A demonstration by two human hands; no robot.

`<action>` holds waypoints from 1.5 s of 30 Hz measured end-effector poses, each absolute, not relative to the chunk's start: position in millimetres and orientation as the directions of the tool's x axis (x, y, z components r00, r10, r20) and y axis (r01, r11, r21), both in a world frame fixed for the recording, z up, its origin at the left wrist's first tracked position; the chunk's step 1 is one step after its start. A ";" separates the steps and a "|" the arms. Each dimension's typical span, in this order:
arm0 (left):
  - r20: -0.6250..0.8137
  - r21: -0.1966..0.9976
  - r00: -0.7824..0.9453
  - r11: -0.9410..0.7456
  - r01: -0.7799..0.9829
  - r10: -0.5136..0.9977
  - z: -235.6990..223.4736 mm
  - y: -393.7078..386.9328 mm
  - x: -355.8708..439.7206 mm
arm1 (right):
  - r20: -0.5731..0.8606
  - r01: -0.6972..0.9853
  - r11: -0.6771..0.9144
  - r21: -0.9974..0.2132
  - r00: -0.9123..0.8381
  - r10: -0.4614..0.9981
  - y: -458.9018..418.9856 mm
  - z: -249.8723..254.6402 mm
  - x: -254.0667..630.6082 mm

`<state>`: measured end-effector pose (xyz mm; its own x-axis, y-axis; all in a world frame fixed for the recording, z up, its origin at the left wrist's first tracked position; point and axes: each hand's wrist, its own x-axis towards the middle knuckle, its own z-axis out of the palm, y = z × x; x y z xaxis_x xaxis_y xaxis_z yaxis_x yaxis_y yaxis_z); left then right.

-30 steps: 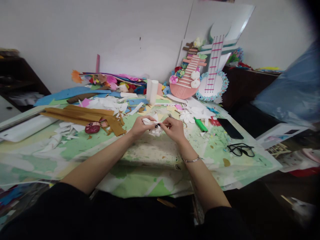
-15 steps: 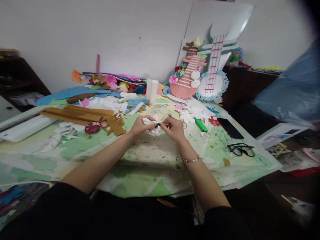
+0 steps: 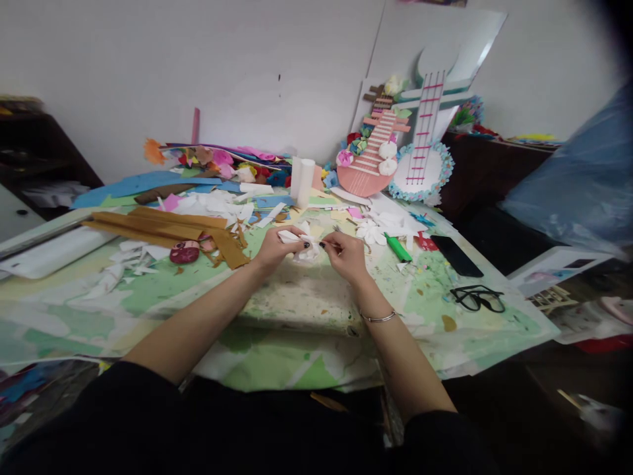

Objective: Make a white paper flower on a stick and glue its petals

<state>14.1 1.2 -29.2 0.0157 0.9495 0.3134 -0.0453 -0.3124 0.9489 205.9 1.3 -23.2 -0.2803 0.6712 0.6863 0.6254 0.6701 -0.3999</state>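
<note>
At the middle of the table, my left hand (image 3: 275,251) is closed on a gathered piece of white paper (image 3: 308,253), shaped like a ruffled flower. My right hand (image 3: 347,254) is just to the right of the paper, with a small gap between its fingertips and the ruffles. Its thumb and forefinger are pinched together; what they hold, if anything, is too small to make out. White petal-shaped paper (image 3: 370,232) and a green tube-like object (image 3: 397,248) lie beyond my right hand.
Brown paper strips (image 3: 163,226) and a dark red painted piece (image 3: 184,251) lie at left. A white roll (image 3: 305,183) stands behind the hands. Decorated paper instruments (image 3: 368,158) lean at the back. A black phone (image 3: 455,256) and glasses (image 3: 477,298) are at right.
My right fingertips have drawn slightly away from the white paper, leaving a gap where they met it before. My left hand keeps its hold on the paper.
</note>
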 end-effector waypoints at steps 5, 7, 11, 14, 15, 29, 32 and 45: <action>0.331 0.940 -0.120 -0.339 -0.050 0.936 -21.8 0.4 10.7 | 0.684 0.634 0.638 -0.437 -0.226 0.694 3.5 -23.5 209.4; 0.324 0.941 -0.160 -0.336 -0.052 0.933 -20.0 0.1 10.3 | 0.679 0.634 0.616 -0.467 -0.188 0.710 5.5 -24.3 211.9; 0.334 0.936 -0.175 -0.347 -0.048 0.926 -19.0 -0.8 10.8 | 0.669 0.576 0.579 -0.577 -0.074 0.740 10.1 -25.3 215.9; 0.362 0.931 -0.061 -0.364 -0.032 0.930 -18.6 -3.3 12.3 | 0.628 0.470 0.552 -0.689 0.008 0.778 11.3 -24.3 215.4; 0.366 0.930 -0.010 -0.366 -0.019 0.931 -18.3 -4.4 12.9 | 0.608 0.438 0.545 -0.715 0.004 0.794 11.2 -23.7 214.6; 0.343 0.897 0.286 -0.402 0.183 0.895 -18.7 -10.7 14.7 | 0.556 0.425 0.630 -0.649 -0.300 0.775 11.5 -22.5 214.2; 0.342 0.896 0.287 -0.402 0.189 0.895 -18.3 -10.9 14.8 | 0.561 0.441 0.644 -0.625 -0.321 0.763 12.0 -22.7 215.1; 0.293 0.943 0.179 -0.315 0.111 0.939 -11.8 -11.6 11.4 | 0.610 0.562 0.666 -0.490 -0.325 0.723 9.9 -21.8 215.4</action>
<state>11.4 -11.6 -11.8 0.1789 0.9394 0.2926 0.1106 -0.3147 0.9427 215.4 9.9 -21.8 -0.3252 0.7228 0.6097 0.5623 0.6662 -0.4899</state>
